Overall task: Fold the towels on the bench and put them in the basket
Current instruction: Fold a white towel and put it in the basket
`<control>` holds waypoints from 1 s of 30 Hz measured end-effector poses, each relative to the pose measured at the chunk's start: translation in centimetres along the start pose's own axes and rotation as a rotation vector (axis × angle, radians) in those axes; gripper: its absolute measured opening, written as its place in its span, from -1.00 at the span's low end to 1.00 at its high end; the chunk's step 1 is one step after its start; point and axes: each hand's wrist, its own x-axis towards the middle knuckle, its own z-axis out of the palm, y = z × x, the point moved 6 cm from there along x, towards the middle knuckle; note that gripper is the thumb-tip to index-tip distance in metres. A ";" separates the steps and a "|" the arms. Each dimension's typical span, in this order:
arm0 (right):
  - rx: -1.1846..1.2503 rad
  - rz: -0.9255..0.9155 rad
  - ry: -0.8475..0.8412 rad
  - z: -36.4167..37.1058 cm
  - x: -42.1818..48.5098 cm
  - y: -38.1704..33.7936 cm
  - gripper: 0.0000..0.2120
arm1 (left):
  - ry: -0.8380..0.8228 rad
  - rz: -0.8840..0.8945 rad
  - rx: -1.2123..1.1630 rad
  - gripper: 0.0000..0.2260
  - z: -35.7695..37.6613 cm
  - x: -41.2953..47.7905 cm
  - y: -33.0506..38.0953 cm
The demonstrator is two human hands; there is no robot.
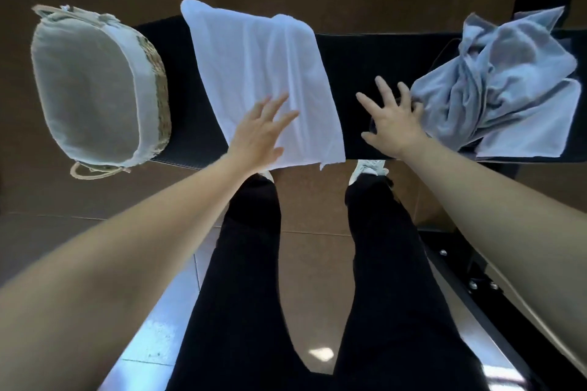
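Hard to make out under the right hand [394, 119]: a dark, glossy shape on the black bench [346, 67], lost against the surface. Impossible to tell whether the little finger touches the crumpled grey-blue towel pile [508, 89] or merely sits just beside its near-left edge. Cut off by the picture's right edge: the bench end beyond that pile. Buried in the pile's folds: the number of towels. Covered by the left hand [259, 136]: part of the near-left area of the white towel [260, 73]. Only the toes of pale shoes [370, 168] peeking out below the bench's near edge, above black trousers [381, 263].

At the bench's left end: an oval wicker basket [160, 95] lined with pale cloth, mostly jutting past the end; unclear how much of it rests on the bench. Inside, only the lining to be seen. A loop handle [92, 172] at the near end, another at the far end.

Mid-bench, between basket and pile and apart from both: the white towel, spread flat, unfolded. Long axis across the bench, far to near, slanted a little, the far end leaning left. Far edge past the bench's far side, near edge hanging over the near side. Soft creases running lengthwise. Basket's long axis likewise far to near.

Left hand palm down on the white towel, fingers straight and spread, pointing far and right, gripping nothing. Right hand palm down over bare bench between towel and pile, fingers splayed, gripping nothing.
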 end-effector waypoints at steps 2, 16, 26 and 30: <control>-0.032 0.016 -0.003 1.2 -0.2 0.9 -0.13 | -0.096 0.124 0.254 0.02 1.7 2.7 0.7; 0.394 0.050 0.813 2.1 -7.6 2.8 -0.77 | 0.008 -0.121 -0.157 -0.06 3.9 10.0 13.8; 0.321 0.193 0.259 6.5 -3.4 -3.4 -0.33 | 0.214 -0.295 -0.097 -0.27 -1.5 9.6 -2.4; 0.237 0.317 0.279 4.6 -1.1 -0.8 -0.24 | 0.089 -0.359 -0.068 -0.21 1.2 5.8 -5.7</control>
